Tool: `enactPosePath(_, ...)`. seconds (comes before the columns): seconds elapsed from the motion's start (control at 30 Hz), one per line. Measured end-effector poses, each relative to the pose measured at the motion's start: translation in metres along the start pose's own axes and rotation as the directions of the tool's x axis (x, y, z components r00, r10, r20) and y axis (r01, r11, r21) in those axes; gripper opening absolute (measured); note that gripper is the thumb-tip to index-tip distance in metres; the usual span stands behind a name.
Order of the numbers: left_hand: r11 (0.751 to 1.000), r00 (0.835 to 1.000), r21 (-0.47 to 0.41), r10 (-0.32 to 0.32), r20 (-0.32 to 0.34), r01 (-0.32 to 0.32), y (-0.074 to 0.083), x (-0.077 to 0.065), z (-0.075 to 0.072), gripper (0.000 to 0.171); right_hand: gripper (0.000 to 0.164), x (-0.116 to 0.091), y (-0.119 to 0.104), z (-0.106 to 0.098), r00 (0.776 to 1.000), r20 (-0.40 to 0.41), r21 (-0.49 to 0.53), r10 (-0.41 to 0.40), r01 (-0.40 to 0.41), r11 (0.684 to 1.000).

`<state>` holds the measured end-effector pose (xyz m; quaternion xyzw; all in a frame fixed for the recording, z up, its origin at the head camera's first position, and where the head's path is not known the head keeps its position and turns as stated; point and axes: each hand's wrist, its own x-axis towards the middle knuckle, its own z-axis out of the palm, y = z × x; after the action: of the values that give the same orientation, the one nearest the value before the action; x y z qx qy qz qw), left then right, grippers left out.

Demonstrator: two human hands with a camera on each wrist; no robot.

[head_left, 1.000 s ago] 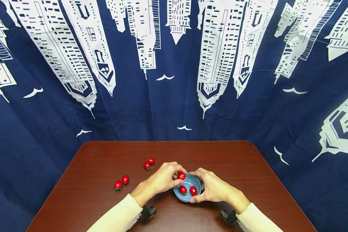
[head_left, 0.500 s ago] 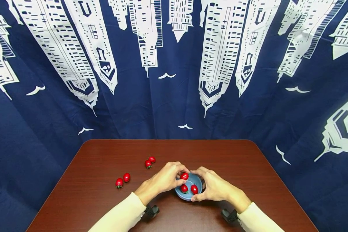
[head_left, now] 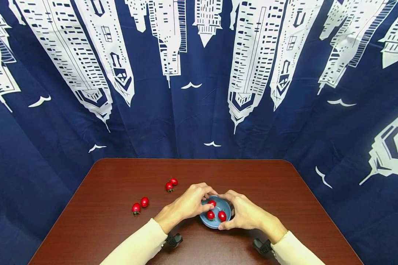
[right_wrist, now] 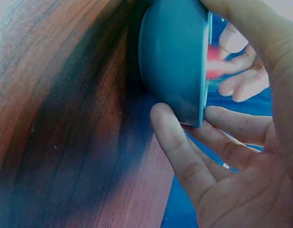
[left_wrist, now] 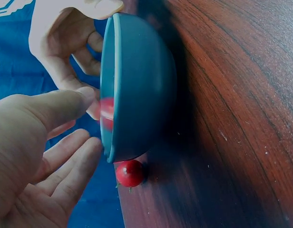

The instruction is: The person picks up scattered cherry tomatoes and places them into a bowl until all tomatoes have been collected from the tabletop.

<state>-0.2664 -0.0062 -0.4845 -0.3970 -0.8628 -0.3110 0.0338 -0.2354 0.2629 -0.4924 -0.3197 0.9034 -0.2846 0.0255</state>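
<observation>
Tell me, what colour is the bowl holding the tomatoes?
The bowl is plain blue, best seen in the head view.

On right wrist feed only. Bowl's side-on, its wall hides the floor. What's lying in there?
Observer: Head view shows two red tomatoes resting in the blue bowl.
Operator: And the red blur at the rim?
Observer: Most likely a third tomato; head view has one within the bowl's outline, partly covered by the left hand.
Operator: Anything loose on the table?
Observer: Yes, four more tomatoes, in two pairs, all on the left-hand side of the bowl.
</observation>
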Motion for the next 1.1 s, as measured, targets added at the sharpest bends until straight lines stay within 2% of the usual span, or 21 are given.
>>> enactPosePath(0.13, 1.000, 1.000, -0.021, -0.004, -0.017, 0.004, 0.001, 0.000, -0.001, 0.041, 0.099, 0.000, 0.000, 0.000, 1.000, -0.001, 0.004, 0.000, 0.000, 1.000)
enactPosePath(0.53, 1.000, 0.999, 0.021, -0.021, -0.030, 0.021, -0.002, -0.004, -0.002, 0.043, 0.100, 0.001, 0.001, 0.000, 1.000, 0.020, 0.059, 0.015, -0.016, 0.998)
enactPosePath(0.73, 0.999, 0.999, 0.016, -0.040, -0.034, 0.040, -0.006, -0.005, -0.001, 0.044, 0.099, 0.000, 0.001, 0.000, 1.000, 0.023, 0.077, 0.019, -0.021, 0.997)
enactPosePath(0.9, 0.997, 0.997, 0.048, -0.066, -0.033, 0.067, -0.011, -0.007, -0.002, 0.046, 0.099, 0.001, 0.000, 0.000, 0.999, 0.026, 0.062, 0.027, -0.028, 0.998)
enactPosePath(1.1, 0.997, 0.997, 0.054, -0.060, -0.040, 0.062, -0.016, -0.009, -0.003, 0.046, 0.099, 0.001, -0.001, 0.000, 0.999, 0.028, 0.068, 0.039, -0.041, 0.997)
